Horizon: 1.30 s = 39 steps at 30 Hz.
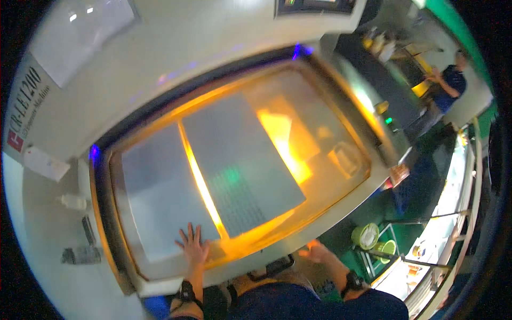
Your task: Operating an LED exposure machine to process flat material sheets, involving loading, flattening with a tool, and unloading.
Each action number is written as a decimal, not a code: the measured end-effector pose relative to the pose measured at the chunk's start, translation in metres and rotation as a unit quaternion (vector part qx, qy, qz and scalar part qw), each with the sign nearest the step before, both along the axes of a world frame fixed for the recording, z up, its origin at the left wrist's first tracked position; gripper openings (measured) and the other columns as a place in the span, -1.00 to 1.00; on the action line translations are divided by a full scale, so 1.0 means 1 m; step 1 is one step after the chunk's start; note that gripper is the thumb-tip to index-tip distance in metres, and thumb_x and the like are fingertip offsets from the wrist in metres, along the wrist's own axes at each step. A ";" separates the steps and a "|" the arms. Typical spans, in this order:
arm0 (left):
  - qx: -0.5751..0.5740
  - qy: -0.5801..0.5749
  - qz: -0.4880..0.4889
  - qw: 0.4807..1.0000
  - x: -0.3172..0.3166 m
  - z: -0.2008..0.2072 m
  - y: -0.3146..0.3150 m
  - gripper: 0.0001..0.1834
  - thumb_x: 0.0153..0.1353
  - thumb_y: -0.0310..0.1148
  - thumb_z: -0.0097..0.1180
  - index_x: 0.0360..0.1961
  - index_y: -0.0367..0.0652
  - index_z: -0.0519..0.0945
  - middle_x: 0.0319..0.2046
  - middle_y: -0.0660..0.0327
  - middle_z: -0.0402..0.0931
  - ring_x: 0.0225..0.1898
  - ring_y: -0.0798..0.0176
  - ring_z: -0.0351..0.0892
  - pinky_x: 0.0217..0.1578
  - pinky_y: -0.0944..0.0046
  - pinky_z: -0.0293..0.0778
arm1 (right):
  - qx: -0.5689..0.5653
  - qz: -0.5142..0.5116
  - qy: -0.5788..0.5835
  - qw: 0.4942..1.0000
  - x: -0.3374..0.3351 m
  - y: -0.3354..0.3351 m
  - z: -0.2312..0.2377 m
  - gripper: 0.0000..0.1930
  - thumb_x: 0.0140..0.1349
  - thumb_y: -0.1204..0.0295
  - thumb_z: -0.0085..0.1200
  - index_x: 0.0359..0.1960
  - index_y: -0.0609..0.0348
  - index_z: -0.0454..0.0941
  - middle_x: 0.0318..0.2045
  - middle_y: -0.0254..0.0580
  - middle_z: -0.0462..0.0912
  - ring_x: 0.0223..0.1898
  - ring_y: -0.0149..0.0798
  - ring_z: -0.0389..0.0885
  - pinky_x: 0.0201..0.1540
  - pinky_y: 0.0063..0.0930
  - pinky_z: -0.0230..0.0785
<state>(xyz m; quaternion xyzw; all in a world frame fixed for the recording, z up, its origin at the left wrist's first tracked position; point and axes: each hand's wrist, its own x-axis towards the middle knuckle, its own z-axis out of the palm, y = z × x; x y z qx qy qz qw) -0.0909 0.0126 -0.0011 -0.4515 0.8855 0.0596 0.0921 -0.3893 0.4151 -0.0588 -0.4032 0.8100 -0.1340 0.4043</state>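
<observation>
Spread out, the fingers of my left hand lie over the near edge of a flat grey sheet on the left of an amber-lit machine bed. It grips nothing. A second grey sheet, with a faint green glow and fine marks, lies to its right across a narrow bright gap. My right hand is off the bed, just past its near rim. Orange light tints its fingers, which are too blurred to tell whether they hold anything. Both wrists wear dark bands.
A raised dark frame with small violet lights borders the bed. At far right a person stands by another dark machine. Green buckets and a brightly lit table with rails are at lower right. A black handle sits below the near rim.
</observation>
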 end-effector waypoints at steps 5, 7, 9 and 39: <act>-0.019 -0.020 -0.005 1.000 -0.021 -0.010 -0.011 -0.17 0.10 0.05 0.18 0.44 0.29 0.23 0.53 0.30 -0.12 0.52 -0.20 -0.28 0.30 -0.60 -0.37 | 0.018 0.076 0.101 0.992 -0.063 -0.071 -0.078 -0.65 0.35 0.20 -0.05 0.03 0.12 0.54 -0.05 0.06 0.63 -0.03 0.02 0.62 0.04 -0.12 0.46; -0.036 0.028 -0.014 0.999 -0.015 -0.018 -0.012 -0.19 0.15 0.12 0.11 0.44 0.30 0.21 0.53 0.27 -0.12 0.51 -0.28 -0.29 0.29 -0.61 -0.37 | 0.022 0.087 0.123 0.988 -0.063 -0.092 -0.101 -0.67 0.34 0.22 -0.04 0.01 0.11 0.55 -0.07 0.05 0.63 -0.06 0.01 0.62 0.01 -0.13 0.47; -0.029 0.007 -0.007 1.000 -0.007 -0.016 -0.006 -0.20 0.16 0.12 0.10 0.44 0.30 0.21 0.53 0.27 -0.12 0.51 -0.28 -0.31 0.28 -0.61 -0.39 | 0.022 0.099 0.136 0.986 -0.051 -0.097 -0.114 -0.69 0.33 0.24 -0.03 -0.02 0.10 0.56 -0.09 0.04 0.64 -0.08 0.00 0.63 -0.01 -0.13 0.48; -0.035 0.034 0.225 0.973 0.171 -0.011 -0.083 -0.15 0.33 0.30 -0.27 0.52 0.15 -0.04 0.54 0.09 -0.34 0.51 -0.28 -0.39 0.33 -0.52 -0.40 | -0.100 -0.558 0.029 0.823 0.126 0.267 0.063 -0.65 0.14 0.34 0.13 -0.07 0.25 0.49 -0.32 -0.18 0.61 -0.30 -0.22 0.58 -0.30 -0.28 0.48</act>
